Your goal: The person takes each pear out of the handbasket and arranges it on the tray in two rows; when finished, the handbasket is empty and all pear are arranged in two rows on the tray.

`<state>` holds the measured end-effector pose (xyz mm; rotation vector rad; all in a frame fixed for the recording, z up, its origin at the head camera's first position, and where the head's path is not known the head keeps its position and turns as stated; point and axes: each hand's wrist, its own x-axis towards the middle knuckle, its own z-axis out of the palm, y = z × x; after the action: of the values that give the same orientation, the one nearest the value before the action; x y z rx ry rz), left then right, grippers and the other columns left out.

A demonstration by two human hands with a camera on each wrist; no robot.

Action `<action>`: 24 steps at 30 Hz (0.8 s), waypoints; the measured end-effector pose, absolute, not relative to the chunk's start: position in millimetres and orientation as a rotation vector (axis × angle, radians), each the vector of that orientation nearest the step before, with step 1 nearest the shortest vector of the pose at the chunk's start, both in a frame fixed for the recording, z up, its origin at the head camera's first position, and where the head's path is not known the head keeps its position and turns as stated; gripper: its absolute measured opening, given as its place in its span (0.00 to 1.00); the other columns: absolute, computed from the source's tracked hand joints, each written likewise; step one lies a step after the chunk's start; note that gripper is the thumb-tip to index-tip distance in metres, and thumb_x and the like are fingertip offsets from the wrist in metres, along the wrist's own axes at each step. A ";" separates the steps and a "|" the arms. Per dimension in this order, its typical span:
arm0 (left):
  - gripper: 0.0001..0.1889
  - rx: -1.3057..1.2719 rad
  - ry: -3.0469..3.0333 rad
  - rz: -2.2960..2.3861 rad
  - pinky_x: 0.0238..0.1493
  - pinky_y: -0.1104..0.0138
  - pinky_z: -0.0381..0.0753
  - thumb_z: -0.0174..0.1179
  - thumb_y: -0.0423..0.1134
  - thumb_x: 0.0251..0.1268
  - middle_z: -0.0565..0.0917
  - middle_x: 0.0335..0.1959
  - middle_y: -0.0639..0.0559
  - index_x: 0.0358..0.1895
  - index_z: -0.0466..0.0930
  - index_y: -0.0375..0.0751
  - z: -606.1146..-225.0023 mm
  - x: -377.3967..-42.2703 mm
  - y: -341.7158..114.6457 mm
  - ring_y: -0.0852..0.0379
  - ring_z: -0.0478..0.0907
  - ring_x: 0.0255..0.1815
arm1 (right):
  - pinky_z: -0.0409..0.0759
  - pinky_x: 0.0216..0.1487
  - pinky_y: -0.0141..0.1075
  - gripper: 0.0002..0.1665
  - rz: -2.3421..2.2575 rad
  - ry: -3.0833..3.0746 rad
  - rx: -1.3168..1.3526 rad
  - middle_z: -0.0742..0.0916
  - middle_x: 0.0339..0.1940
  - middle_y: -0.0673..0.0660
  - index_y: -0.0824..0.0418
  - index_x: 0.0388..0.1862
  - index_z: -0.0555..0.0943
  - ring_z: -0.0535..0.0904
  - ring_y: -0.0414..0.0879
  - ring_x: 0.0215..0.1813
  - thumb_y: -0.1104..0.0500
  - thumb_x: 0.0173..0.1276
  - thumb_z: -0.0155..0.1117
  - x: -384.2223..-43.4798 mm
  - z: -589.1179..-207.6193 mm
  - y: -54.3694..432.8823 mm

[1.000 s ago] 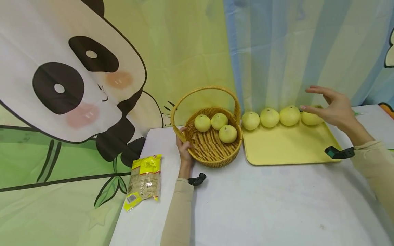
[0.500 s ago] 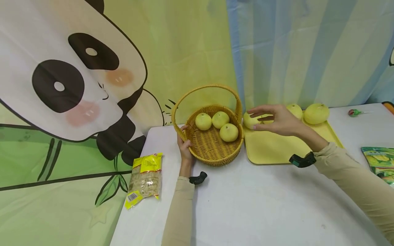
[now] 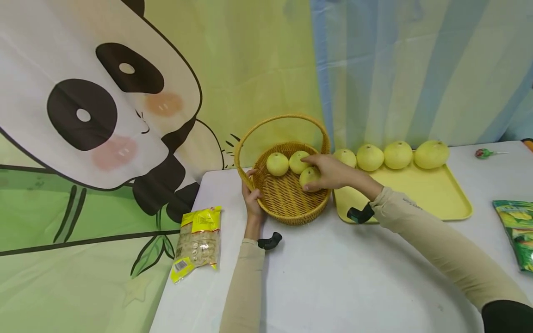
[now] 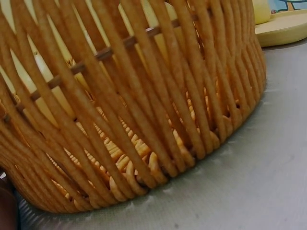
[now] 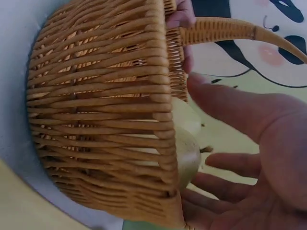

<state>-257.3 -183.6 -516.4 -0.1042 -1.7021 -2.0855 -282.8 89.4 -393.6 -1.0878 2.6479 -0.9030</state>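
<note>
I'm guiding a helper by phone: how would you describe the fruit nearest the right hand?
On the white table stands a wicker basket. Inside, among three pale yellow fruits, it's the front fruit, framed by the right hand, the other two behind.

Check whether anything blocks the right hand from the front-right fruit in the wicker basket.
Nothing visible stands between the right hand and that yellow-green fruit. The hand is over the wicker basket's rim, beside the fruit; the handle rises farther back, clear.

Golden-brown woven basket (image 3: pixel 292 217), pale yellow-green fruits (image 3: pixel 277 164), yellow tray (image 3: pixel 437 194), blue-striped curtain (image 3: pixel 374 69), white tabletop (image 3: pixel 333 286)
</note>
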 end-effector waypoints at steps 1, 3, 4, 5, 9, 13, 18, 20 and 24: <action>0.41 -0.105 -1.703 -2.087 0.68 0.52 0.63 0.40 0.24 0.40 0.68 0.71 0.43 0.69 0.66 0.31 -516.3 -257.0 -182.9 0.37 0.65 0.71 | 0.70 0.74 0.62 0.48 -0.869 2.666 -1.074 0.81 0.72 0.70 0.72 0.76 0.72 0.75 0.68 0.73 0.50 0.64 0.80 -284.4 -393.8 86.0; 0.41 -0.107 -1.702 -2.092 0.68 0.52 0.63 0.39 0.23 0.40 0.68 0.71 0.42 0.69 0.65 0.30 -516.6 -257.2 -181.9 0.35 0.64 0.71 | 0.68 0.75 0.62 0.47 -0.815 2.684 -1.041 0.83 0.69 0.70 0.72 0.73 0.74 0.76 0.68 0.72 0.50 0.62 0.81 -287.3 -393.1 79.9; 0.40 -0.107 -1.706 -2.089 0.68 0.52 0.62 0.39 0.23 0.41 0.68 0.71 0.41 0.69 0.66 0.30 -516.7 -257.1 -181.9 0.34 0.63 0.72 | 0.68 0.75 0.62 0.45 -0.792 2.685 -1.030 0.83 0.68 0.70 0.71 0.72 0.76 0.76 0.68 0.71 0.51 0.62 0.82 -287.8 -391.9 77.5; 0.40 -0.105 -1.707 -2.087 0.68 0.52 0.61 0.39 0.23 0.41 0.68 0.71 0.41 0.69 0.66 0.31 -516.7 -257.0 -182.1 0.34 0.62 0.72 | 0.69 0.74 0.62 0.44 -0.772 2.683 -1.020 0.84 0.67 0.70 0.70 0.70 0.77 0.77 0.68 0.71 0.51 0.61 0.83 -288.4 -390.5 75.1; 0.40 -0.106 -1.702 -2.084 0.69 0.53 0.60 0.38 0.22 0.41 0.67 0.72 0.42 0.69 0.66 0.30 -515.7 -257.5 -184.1 0.35 0.62 0.73 | 0.74 0.70 0.60 0.42 -0.645 2.639 -0.990 0.83 0.66 0.70 0.67 0.68 0.80 0.75 0.68 0.70 0.54 0.57 0.85 -292.1 -383.5 66.0; 0.40 -0.109 -1.684 -2.098 0.70 0.51 0.60 0.38 0.21 0.42 0.66 0.73 0.43 0.69 0.66 0.30 -514.1 -256.9 -184.4 0.38 0.62 0.75 | 0.76 0.69 0.57 0.43 -0.528 2.597 -0.965 0.81 0.68 0.70 0.67 0.69 0.79 0.74 0.66 0.72 0.60 0.55 0.85 -299.2 -380.3 60.2; 0.40 -0.107 -1.686 -2.100 0.71 0.50 0.60 0.38 0.21 0.42 0.66 0.73 0.43 0.69 0.66 0.30 -514.3 -256.8 -184.9 0.40 0.62 0.75 | 0.76 0.70 0.54 0.44 -0.462 2.536 -0.911 0.80 0.71 0.68 0.65 0.71 0.79 0.73 0.63 0.74 0.62 0.55 0.84 -306.2 -380.6 55.5; 0.40 -0.107 -1.692 -2.094 0.70 0.51 0.60 0.38 0.21 0.42 0.66 0.72 0.43 0.69 0.66 0.30 -514.5 -257.0 -184.7 0.41 0.62 0.74 | 0.77 0.69 0.53 0.44 -0.450 2.525 -0.896 0.80 0.71 0.67 0.63 0.71 0.79 0.74 0.61 0.73 0.62 0.54 0.84 -307.0 -381.3 54.6; 0.40 -0.106 -1.696 -2.086 0.70 0.53 0.60 0.39 0.22 0.42 0.66 0.73 0.42 0.69 0.66 0.30 -515.2 -257.5 -184.2 0.42 0.63 0.74 | 0.79 0.66 0.51 0.42 -0.470 2.523 -0.895 0.82 0.69 0.65 0.62 0.69 0.81 0.76 0.58 0.69 0.63 0.52 0.85 -306.7 -382.9 54.1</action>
<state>-257.5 -184.2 -515.2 -0.1061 -1.6958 -2.0856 -306.7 54.1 -382.9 -0.8946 2.5226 -0.4704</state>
